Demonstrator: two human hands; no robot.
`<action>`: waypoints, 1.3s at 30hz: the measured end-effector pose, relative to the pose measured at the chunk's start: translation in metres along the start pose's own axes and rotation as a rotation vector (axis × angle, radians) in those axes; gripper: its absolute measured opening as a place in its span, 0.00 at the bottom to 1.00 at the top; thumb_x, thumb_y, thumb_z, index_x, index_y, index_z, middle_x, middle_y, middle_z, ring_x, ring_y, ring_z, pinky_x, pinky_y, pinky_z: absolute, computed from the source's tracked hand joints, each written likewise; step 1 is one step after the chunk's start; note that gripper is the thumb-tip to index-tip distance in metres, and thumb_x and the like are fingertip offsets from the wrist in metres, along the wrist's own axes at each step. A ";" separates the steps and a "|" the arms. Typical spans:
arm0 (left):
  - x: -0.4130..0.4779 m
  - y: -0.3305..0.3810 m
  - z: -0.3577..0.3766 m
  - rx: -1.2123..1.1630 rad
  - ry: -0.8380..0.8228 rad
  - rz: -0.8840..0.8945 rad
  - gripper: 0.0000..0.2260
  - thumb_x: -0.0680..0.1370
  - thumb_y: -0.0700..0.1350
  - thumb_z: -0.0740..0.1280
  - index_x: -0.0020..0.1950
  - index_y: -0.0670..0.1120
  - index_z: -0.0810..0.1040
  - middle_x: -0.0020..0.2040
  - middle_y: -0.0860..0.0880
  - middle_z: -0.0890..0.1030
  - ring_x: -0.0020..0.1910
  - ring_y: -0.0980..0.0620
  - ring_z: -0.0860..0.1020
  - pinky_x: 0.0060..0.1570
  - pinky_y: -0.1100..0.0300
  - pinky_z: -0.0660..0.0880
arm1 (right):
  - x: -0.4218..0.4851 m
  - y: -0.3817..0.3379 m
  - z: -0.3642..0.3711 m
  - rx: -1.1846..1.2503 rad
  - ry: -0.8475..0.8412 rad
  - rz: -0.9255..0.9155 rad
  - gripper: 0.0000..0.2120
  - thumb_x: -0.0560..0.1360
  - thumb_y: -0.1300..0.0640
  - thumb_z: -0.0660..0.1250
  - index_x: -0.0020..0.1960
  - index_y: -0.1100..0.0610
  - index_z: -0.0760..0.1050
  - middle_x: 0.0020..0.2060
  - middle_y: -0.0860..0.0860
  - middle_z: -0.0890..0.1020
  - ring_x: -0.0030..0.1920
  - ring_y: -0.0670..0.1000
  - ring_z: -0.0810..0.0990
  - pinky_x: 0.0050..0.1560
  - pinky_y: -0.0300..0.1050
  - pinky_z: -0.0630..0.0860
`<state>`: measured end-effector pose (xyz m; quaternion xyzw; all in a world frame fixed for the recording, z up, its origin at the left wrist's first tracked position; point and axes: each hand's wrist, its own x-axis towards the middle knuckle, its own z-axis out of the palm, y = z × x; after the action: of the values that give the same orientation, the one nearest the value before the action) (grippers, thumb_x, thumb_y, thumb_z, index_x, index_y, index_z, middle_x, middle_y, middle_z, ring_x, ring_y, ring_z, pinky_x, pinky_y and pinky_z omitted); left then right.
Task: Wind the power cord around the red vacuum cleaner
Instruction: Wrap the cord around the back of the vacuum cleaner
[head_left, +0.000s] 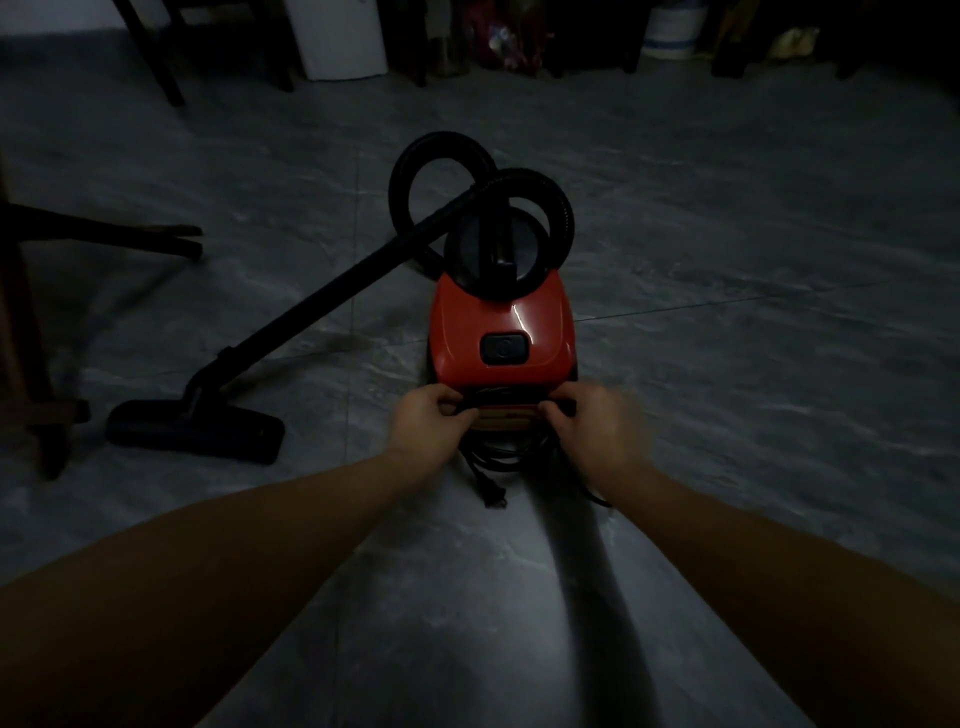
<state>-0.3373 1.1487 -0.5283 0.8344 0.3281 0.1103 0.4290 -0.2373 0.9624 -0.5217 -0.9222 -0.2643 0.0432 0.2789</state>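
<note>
The red vacuum cleaner (501, 325) stands on the grey tiled floor in the middle of the dim head view, its rear end toward me. A black power cord (501, 451) lies looped at its rear, and the plug (492, 496) rests on the floor just behind. My left hand (428, 423) pinches a strand of the cord at the rear left corner. At the rear right corner, my right hand (595, 431) grips another strand. Between the two hands the cord stretches across the back of the machine.
A black coiled hose (436, 156) rises beyond the vacuum, and its wand runs left down to the floor head (195, 428). Dark chair legs (31, 322) stand at the left. A white cabinet (343, 39) and cluttered items line the far wall.
</note>
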 end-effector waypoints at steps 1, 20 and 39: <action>0.002 -0.002 0.000 -0.047 -0.010 -0.038 0.10 0.71 0.42 0.77 0.50 0.41 0.82 0.33 0.53 0.78 0.32 0.60 0.75 0.30 0.78 0.69 | 0.000 0.000 0.001 0.029 -0.001 0.010 0.08 0.77 0.48 0.67 0.52 0.49 0.82 0.43 0.48 0.84 0.42 0.48 0.82 0.46 0.53 0.81; 0.018 -0.022 -0.004 -0.280 -0.108 -0.151 0.18 0.68 0.47 0.80 0.54 0.41 0.85 0.45 0.48 0.86 0.35 0.63 0.80 0.37 0.72 0.74 | 0.003 0.005 0.009 0.123 0.023 0.042 0.10 0.77 0.46 0.67 0.53 0.48 0.82 0.45 0.44 0.84 0.43 0.46 0.82 0.47 0.51 0.81; 0.009 -0.018 0.003 -0.237 -0.107 -0.183 0.23 0.71 0.66 0.70 0.30 0.47 0.82 0.21 0.58 0.76 0.22 0.65 0.74 0.23 0.76 0.65 | 0.001 0.002 0.012 0.123 0.058 0.086 0.09 0.76 0.45 0.67 0.53 0.46 0.82 0.45 0.43 0.84 0.43 0.44 0.81 0.47 0.50 0.81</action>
<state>-0.3374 1.1605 -0.5454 0.7493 0.3641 0.0642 0.5494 -0.2381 0.9675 -0.5327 -0.9148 -0.2129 0.0445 0.3404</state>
